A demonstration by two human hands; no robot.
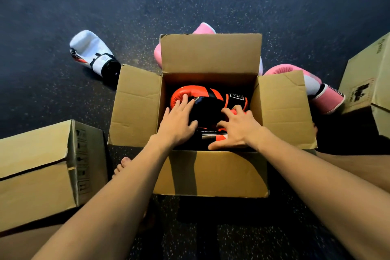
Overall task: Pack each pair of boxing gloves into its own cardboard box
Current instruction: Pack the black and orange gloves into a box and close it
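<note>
Both forearms reach down into the open cardboard box (211, 173), where the orange-and-black gloves (211, 99) lie. The left hand (179, 120) rests flat on the upper glove, fingers straight and together. The right hand (236, 129) is spread wide and arched, its fingertips pressing on the gloves. Pink gloves (322, 93) lie behind the box.
</note>
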